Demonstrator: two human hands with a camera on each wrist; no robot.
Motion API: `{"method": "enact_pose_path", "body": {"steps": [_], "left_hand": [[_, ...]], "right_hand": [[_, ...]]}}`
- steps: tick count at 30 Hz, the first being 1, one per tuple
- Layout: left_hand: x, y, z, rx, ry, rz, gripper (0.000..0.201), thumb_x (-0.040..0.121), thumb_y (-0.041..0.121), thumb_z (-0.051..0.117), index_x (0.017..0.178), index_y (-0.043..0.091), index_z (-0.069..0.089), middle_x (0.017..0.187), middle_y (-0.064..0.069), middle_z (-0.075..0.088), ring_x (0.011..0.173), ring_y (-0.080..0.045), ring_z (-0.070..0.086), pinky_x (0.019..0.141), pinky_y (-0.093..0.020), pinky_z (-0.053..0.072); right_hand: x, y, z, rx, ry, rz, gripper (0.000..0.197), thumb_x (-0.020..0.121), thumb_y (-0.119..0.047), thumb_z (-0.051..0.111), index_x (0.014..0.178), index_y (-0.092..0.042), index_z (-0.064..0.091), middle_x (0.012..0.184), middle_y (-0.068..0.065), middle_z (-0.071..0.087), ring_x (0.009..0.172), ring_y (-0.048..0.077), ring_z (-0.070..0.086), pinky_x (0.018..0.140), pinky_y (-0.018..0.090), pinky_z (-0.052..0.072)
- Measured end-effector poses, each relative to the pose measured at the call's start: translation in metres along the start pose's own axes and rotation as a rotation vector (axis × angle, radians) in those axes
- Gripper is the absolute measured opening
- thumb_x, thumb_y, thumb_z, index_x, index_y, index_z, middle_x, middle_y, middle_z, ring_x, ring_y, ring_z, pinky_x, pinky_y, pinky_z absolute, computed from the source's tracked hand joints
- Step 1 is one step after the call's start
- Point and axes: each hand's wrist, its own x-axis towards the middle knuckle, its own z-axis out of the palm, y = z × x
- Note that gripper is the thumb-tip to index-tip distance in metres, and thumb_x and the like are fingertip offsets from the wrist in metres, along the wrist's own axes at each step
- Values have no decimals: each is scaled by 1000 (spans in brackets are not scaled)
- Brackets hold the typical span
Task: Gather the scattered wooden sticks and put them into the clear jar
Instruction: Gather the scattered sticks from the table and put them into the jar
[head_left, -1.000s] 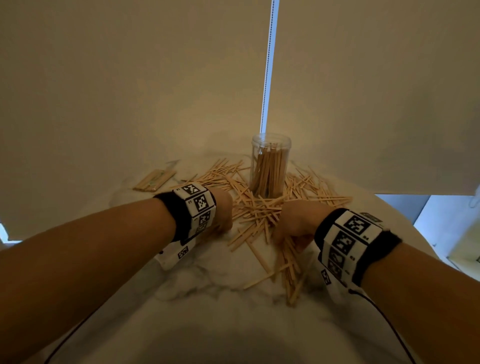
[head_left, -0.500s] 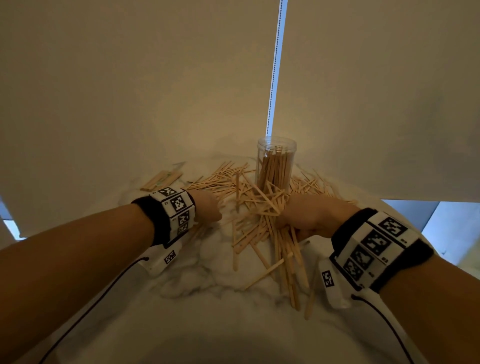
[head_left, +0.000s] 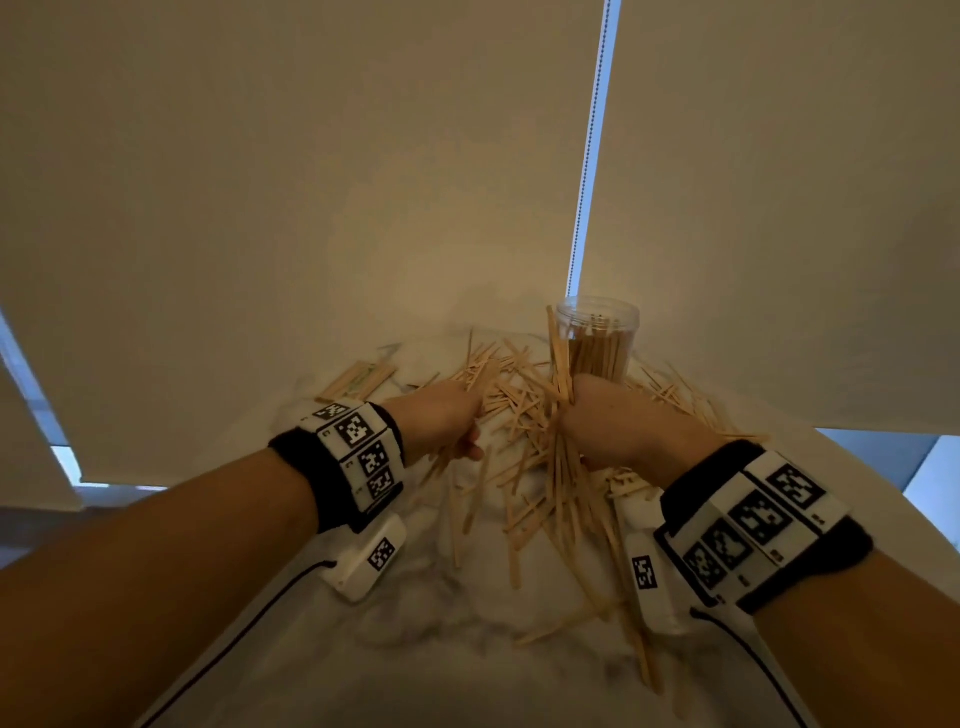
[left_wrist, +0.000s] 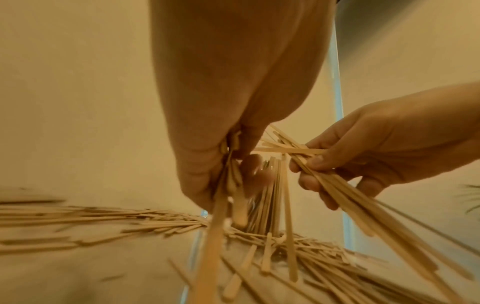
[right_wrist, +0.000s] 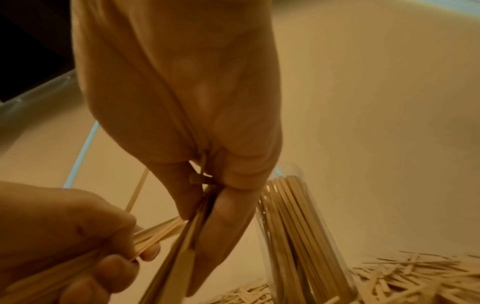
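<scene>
The clear jar (head_left: 597, 332) stands upright at the back of the marble table (head_left: 426, 644), partly filled with wooden sticks; it also shows in the right wrist view, the jar (right_wrist: 298, 226). Loose sticks (head_left: 514, 415) lie scattered around and in front of it. My right hand (head_left: 576, 410) grips a long bundle of sticks (head_left: 563, 467) just left of the jar, its upper ends beside the rim. My left hand (head_left: 462, 431) holds a few sticks (left_wrist: 215, 236) to the left of that. Both hands are raised above the heap, close together.
A small neat stack of sticks (head_left: 358, 376) lies at the back left. Pale roller blinds with a bead chain (head_left: 592, 156) hang right behind the jar. The table's curved edge (head_left: 883, 478) runs along the right.
Both hands have risen from the table with sticks in them and moved toward the jar. The right hand's bundle now stands nearly upright beside the jar's rim.
</scene>
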Motion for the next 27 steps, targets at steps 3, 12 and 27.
{"method": "enact_pose_path", "body": {"steps": [3, 12, 27], "left_hand": [[8, 10, 8, -95, 47, 94, 21, 103, 10, 34, 85, 11, 45, 73, -7, 42, 56, -19, 38, 63, -38, 38], [31, 48, 14, -147, 44, 366, 74, 81, 78, 56, 101, 8, 68, 79, -8, 64, 63, -15, 53, 62, -32, 43], [89, 55, 12, -623, 184, 333, 22, 108, 27, 40, 113, 9, 51, 83, -5, 69, 76, -20, 69, 60, -32, 54]], "right_hand": [[22, 4, 1, 53, 35, -81, 29, 99, -18, 49, 114, 4, 60, 105, 18, 66, 91, 31, 64, 80, 41, 56], [41, -23, -18, 12, 143, -243, 21, 98, -6, 49, 116, 1, 59, 73, -6, 48, 62, 6, 48, 53, 16, 37], [63, -23, -1, 76, 199, -362, 30, 103, -20, 45, 129, -18, 59, 108, 3, 68, 94, 19, 65, 83, 33, 55]]}}
